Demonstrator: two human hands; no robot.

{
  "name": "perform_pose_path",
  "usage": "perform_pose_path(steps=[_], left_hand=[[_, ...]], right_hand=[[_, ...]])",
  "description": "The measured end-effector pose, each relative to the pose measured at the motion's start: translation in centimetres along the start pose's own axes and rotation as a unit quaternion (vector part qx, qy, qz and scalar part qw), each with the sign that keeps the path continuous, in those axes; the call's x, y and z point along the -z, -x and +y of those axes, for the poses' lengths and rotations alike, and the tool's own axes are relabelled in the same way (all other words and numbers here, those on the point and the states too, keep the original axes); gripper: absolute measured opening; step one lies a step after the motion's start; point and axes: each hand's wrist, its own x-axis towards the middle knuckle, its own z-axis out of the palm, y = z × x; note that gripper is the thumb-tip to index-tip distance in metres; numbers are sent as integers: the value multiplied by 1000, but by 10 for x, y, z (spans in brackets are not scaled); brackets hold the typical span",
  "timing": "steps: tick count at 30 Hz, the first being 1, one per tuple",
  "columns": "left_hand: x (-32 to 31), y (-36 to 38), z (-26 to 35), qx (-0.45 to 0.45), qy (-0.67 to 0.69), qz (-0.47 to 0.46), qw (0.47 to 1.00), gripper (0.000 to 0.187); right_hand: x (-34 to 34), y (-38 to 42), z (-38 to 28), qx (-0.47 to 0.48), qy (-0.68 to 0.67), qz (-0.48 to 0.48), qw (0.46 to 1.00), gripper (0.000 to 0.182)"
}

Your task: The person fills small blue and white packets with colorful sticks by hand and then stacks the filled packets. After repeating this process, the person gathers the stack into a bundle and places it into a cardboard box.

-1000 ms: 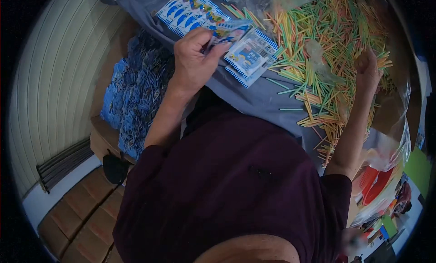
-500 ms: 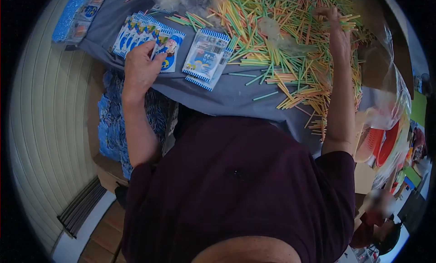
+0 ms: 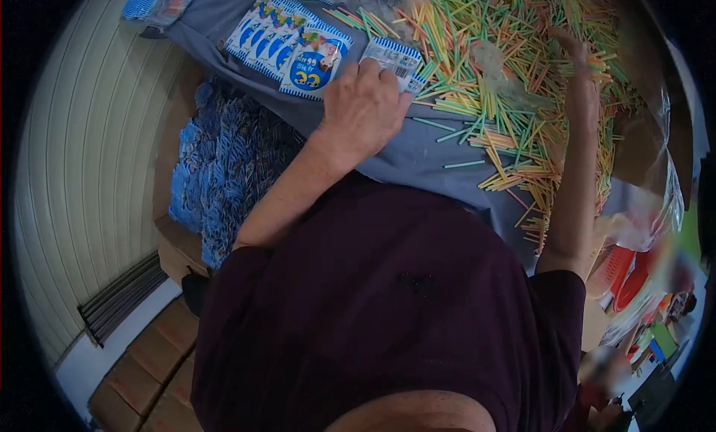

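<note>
My left hand (image 3: 362,111) lies over the near part of a small stack of blue-and-white printed packets (image 3: 395,55), back of the hand up. Its fingers are bent down on the packets and the thumb is at their right edge; the fingertips are hidden. Just left of it, similar packets (image 3: 309,68) overlap in a slanting row, with round blue emblems showing. At the right, my right hand (image 3: 580,63) is over the heap of thin coloured sticks (image 3: 514,81). Its fingers are closed on a small bunch of yellow, green and orange sticks (image 3: 599,61).
Loose sticks are scattered on the grey cloth (image 3: 418,160). Clear plastic (image 3: 669,163) hangs at the right by a red basket (image 3: 632,279). Below the table's left side, a box holds many blue packets (image 3: 224,163). Another person (image 3: 600,376) is at the lower right.
My left hand has moved right from the overlapping row onto the separate packet stack. My right hand stays over the sticks with a bunch in its fingers. The whole view has shifted.
</note>
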Motion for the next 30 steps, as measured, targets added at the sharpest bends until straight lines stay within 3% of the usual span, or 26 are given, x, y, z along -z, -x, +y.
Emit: perform_pose_path(steps=[2, 3, 7, 10, 12, 13, 15, 17, 21, 24, 26, 28, 29, 30], left_hand=[[-6, -1, 2, -23, -50, -47, 997, 13], [-8, -1, 3, -22, -49, -46, 998, 13], [-6, 7, -7, -46, -24, 5, 999, 6], [-13, 20, -8, -91, 29, 61, 994, 4], [-15, 20, -4, -113, 51, 105, 987, 4], [-12, 21, -3, -96, 79, 104, 987, 6], [-6, 25, -3, -58, 99, 98, 989, 11], [-9, 22, 1, -37, 95, 85, 991, 15], [-8, 20, -3, -43, 98, 80, 991, 14], [-8, 17, -12, -3, 207, 93, 974, 7], [-5, 16, -13, -87, 125, 132, 979, 11], [-5, 19, -7, -63, 129, 87, 986, 11], [-4, 23, -4, -34, 129, 44, 990, 10], [-1, 24, -2, -24, 120, 40, 992, 10]], right_hand=[[5, 0, 11, -105, 2, -104, 989, 46], [-2, 7, -3, -130, 25, -46, 990, 45], [-1, 5, 19, -56, -16, -88, 994, 46], [10, 15, 11, -81, 2, 31, 996, 49], [14, 10, 7, -79, 1, -55, 995, 62], [14, 7, 13, -79, -5, -103, 992, 69], [-2, 10, 84, -69, 181, -61, 979, 81], [2, 16, 34, -74, 221, -74, 970, 85], [3, 9, 50, -86, 137, -84, 983, 82], [18, 10, 10, -87, 85, -114, 986, 82], [18, 17, 6, -66, 100, -103, 987, 82], [8, 21, 32, -27, 213, -89, 973, 83], [5, 20, 43, -51, 260, -93, 960, 85], [5, 19, 35, -49, 249, -103, 962, 85]])
